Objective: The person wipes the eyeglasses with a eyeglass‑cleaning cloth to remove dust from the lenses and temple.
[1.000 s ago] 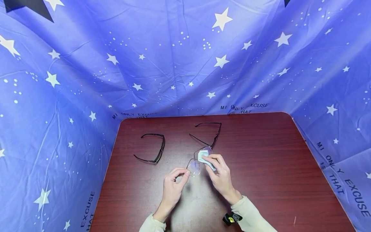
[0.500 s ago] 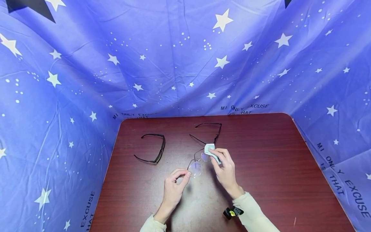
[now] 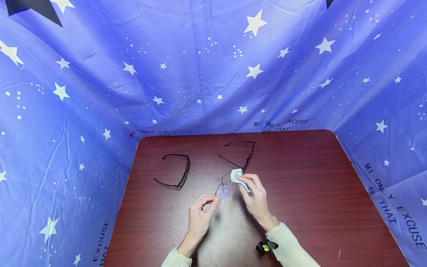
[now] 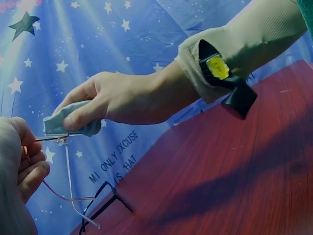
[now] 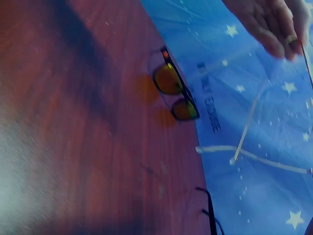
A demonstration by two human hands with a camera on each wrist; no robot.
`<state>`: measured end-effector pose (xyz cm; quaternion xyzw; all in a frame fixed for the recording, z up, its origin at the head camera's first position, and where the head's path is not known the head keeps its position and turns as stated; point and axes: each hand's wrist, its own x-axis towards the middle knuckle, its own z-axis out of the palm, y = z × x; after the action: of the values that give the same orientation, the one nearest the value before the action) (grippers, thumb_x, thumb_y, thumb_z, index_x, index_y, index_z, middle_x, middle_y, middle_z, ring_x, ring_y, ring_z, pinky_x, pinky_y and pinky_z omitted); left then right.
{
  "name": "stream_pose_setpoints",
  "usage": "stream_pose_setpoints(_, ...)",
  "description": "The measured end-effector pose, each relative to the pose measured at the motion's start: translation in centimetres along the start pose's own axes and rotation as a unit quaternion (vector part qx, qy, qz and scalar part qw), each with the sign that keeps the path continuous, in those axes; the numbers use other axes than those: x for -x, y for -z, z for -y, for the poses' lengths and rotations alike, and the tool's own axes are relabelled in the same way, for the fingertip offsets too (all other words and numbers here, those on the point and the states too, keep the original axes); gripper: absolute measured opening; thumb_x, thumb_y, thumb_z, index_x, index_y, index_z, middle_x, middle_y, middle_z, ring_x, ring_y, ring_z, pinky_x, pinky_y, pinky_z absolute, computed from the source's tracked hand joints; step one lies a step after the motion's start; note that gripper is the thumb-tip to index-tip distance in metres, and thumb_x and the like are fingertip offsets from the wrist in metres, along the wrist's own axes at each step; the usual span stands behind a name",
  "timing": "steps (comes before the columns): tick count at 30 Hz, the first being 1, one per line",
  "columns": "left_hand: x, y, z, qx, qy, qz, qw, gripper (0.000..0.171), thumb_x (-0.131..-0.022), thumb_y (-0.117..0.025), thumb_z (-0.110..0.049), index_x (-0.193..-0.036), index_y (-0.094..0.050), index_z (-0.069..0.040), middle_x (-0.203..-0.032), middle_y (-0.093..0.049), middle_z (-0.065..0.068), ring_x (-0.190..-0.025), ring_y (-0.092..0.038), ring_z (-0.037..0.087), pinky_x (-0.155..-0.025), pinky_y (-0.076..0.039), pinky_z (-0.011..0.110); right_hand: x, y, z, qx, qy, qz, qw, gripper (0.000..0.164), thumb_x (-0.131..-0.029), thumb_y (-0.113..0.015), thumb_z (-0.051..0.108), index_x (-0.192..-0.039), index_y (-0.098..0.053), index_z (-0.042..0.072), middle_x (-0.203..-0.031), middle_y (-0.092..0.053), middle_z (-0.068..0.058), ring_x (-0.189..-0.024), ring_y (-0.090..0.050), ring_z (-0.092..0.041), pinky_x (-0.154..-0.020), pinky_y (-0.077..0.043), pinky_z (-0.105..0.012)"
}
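My left hand (image 3: pixel 199 215) pinches the near end of a pair of thin-framed eyeglasses (image 3: pixel 224 193) between thumb and fingers, holding them raised over the table. Their clear lenses show a faint violet sheen. In my right hand (image 3: pixel 256 193) a folded pale blue cleaning cloth (image 3: pixel 236 174) is pinched, laid over the farther lens and covering most of it. The left wrist view shows the cloth (image 4: pixel 73 120) right at the frame, with the thin temples hanging down below. In the right wrist view my left hand (image 5: pixel 279 22) is at the top right, the temples (image 5: pixel 274 164) below it.
On the brown wood-grain table (image 3: pixel 317 193) lie dark sunglasses (image 3: pixel 183 174) at the left and black-framed glasses (image 3: pixel 248 155) just beyond my right hand, both with temples unfolded. A blue star-printed curtain (image 3: pixel 186 74) encloses the table's back and sides.
The cloth in my right hand has moved outward to the far edge of the lens, then back over it. My left hand and the eyeglasses have stayed almost still.
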<state>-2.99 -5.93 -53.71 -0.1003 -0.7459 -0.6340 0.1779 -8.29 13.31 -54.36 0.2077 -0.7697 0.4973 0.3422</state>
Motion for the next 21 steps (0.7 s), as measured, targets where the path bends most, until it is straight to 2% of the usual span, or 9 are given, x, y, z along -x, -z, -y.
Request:
stream_pose_setpoints(6,0.0,-0.3,0.0,-0.007,-0.015,-0.004,0.9999,0.008,-0.089,-0.074,0.003,-0.09,-0.078,-0.004,-0.09,-0.076,0.01,-0.081,-0.071,0.017,-0.077,-0.057,0.022,-1.1,0.4,-0.3,0.007,-0.019,-0.024,1.0,0.038,-0.072,-0.071,-0.029,-0.106,-0.073,-0.01,-0.097,-0.063,-0.025,-0.085,-0.059,-0.029,-0.084,-0.043,-0.009)
stream_pose_setpoints(11,-0.1,-0.4,0.0,-0.011,-0.017,-0.011,0.9997,0.011,-0.087,-0.075,0.005,-0.09,-0.078,-0.005,-0.09,-0.076,0.01,-0.081,-0.07,0.017,-0.077,-0.057,0.021,-0.2,0.4,-0.3,-0.006,-0.021,0.001,1.0,0.039,-0.075,-0.073,-0.023,-0.109,-0.074,-0.004,-0.102,-0.065,-0.019,-0.092,-0.06,-0.022,-0.086,-0.044,-0.009)
stream_pose_setpoints(15,-0.1,-0.3,0.0,-0.013,-0.016,-0.008,0.9997,0.012,-0.087,-0.075,0.005,-0.09,-0.078,-0.006,-0.09,-0.076,0.01,-0.081,-0.07,0.018,-0.077,-0.057,0.022,0.8,0.1,-0.2,-0.029,-0.004,0.023,0.999,0.042,-0.074,-0.074,-0.021,-0.111,-0.075,-0.001,-0.105,-0.065,-0.016,-0.095,-0.061,-0.023,-0.089,-0.045,-0.01)
stream_pose_setpoints(21,0.0,-0.1,0.0,-0.004,-0.016,0.001,0.9999,0.01,-0.09,-0.075,0.002,-0.092,-0.078,-0.006,-0.091,-0.077,0.007,-0.082,-0.071,0.018,-0.077,-0.058,0.024,0.7,0.1,-0.5,-0.014,0.006,0.01,1.0,0.043,-0.073,-0.074,-0.022,-0.111,-0.075,0.0,-0.104,-0.066,-0.016,-0.093,-0.061,-0.026,-0.089,-0.044,-0.01)
